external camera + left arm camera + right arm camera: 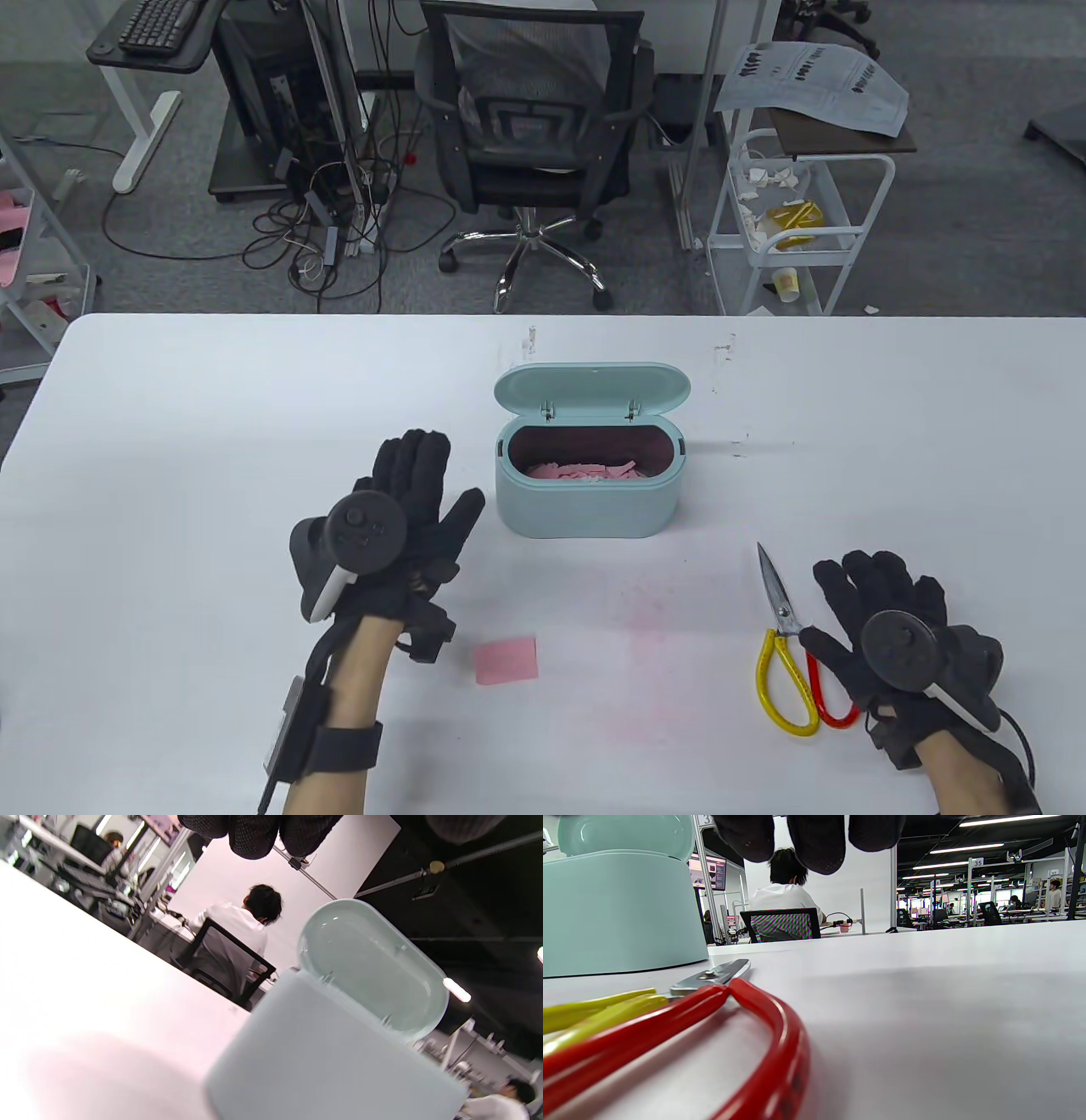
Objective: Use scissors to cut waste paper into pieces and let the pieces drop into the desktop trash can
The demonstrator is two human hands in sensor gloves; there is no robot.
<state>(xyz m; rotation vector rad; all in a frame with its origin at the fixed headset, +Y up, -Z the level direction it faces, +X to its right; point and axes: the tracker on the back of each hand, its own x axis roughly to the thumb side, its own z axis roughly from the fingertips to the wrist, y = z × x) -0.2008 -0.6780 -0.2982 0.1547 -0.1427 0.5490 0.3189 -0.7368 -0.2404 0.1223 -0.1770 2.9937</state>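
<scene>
A mint-green desktop trash can [585,509] [322,1052] [619,908] stands mid-table with its lid up; pink paper scraps [585,469] lie inside. A small pink paper square [506,660] lies on the table near the front. Scissors [789,645] [683,1014] with one yellow and one red handle loop lie closed at the right, blades pointing away. My left hand [416,501] rests flat, fingers spread, left of the can, holding nothing. My right hand [882,594] lies flat beside the scissors, its thumb over the red loop, fingers straight.
Beyond the white table's [212,424] far edge stand an office chair [534,136], tangled cables and a white cart [797,221] with paper on top. A faint pink stain marks the table front centre. People sit at desks in the background of the wrist views.
</scene>
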